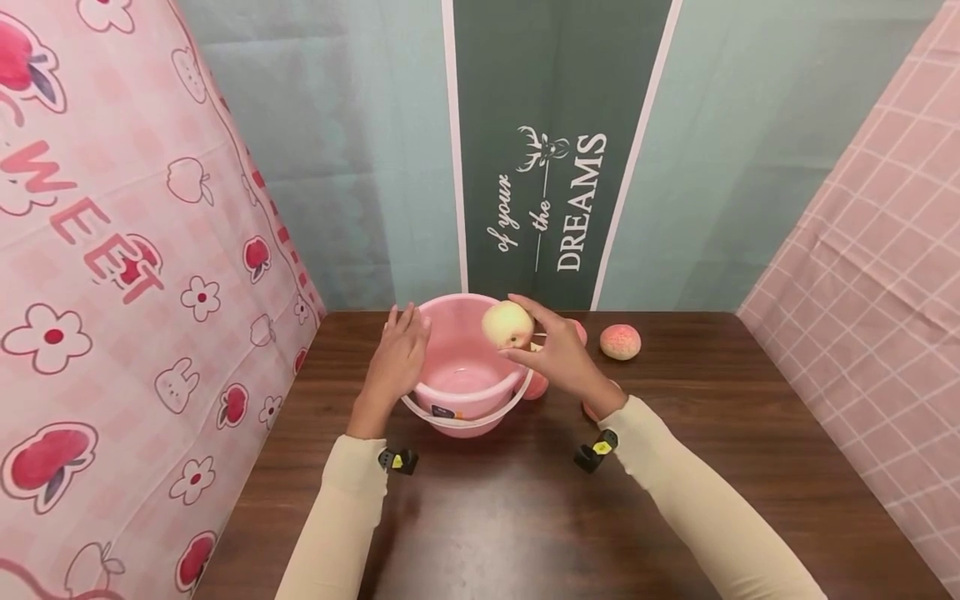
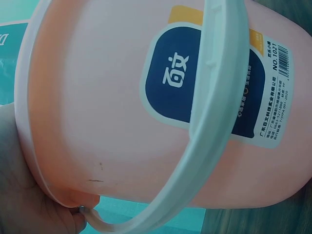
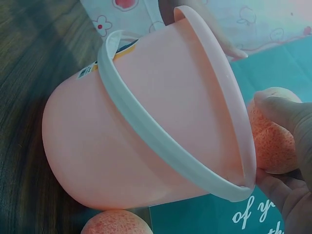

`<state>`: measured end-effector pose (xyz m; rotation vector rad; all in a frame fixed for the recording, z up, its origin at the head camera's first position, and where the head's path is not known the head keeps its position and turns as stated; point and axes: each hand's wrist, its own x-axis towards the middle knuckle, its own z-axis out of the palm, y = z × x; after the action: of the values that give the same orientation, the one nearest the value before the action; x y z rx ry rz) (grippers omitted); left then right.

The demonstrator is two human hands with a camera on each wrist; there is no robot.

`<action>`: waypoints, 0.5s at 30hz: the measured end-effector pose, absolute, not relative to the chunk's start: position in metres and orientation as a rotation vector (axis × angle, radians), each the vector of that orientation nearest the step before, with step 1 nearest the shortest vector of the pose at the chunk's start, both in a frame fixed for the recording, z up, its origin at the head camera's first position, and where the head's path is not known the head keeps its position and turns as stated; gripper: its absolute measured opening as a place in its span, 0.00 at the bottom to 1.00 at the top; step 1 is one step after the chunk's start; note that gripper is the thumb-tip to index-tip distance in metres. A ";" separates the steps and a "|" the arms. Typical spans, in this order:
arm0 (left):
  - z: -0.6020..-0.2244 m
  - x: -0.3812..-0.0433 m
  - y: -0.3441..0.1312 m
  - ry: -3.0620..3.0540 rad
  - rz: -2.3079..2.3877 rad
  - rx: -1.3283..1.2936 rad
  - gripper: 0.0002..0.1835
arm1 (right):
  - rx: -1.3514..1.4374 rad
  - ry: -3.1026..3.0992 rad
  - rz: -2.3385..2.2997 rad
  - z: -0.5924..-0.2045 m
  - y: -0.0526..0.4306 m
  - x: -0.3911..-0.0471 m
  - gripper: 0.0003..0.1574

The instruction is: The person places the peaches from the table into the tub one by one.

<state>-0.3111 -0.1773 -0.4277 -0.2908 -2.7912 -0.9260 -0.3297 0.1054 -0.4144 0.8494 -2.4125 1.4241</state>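
A pink bucket (image 1: 459, 354) with a white handle (image 1: 465, 421) stands upright on the table. In the head view, its visible floor is bare. My right hand (image 1: 562, 350) pinches a pale yellow and pink peach (image 1: 506, 325) between thumb and fingers, over the bucket's right rim. That peach (image 3: 275, 141) looks redder and rough-skinned in the right wrist view. My left hand (image 1: 399, 350) rests against the left rim, its fingers fairly straight. In the left wrist view, the left hand (image 2: 29, 195) touches the rim near the handle's pivot.
Beyond my right hand lies a loose peach (image 1: 620, 342). Another peach (image 1: 536, 386) sits close against the bucket's right side. More peaches are partly hidden behind my right hand and wrist. Printed cloths hang behind and at both sides of the dark wooden table (image 1: 480, 517).
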 end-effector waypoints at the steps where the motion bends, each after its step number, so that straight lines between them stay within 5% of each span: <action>1: -0.428 -0.311 -0.177 -2.791 -0.924 -0.292 0.40 | 0.858 -2.411 1.427 -0.414 0.105 -0.329 0.56; 15: -0.429 -0.314 -0.180 -2.806 -0.888 -0.299 0.37 | 0.991 -2.400 1.223 -0.415 0.097 -0.330 0.54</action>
<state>-0.3143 -0.1796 -0.4289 -0.2986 -2.8064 -0.8885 -0.3298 0.0975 -0.4148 0.9913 -2.3999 1.2235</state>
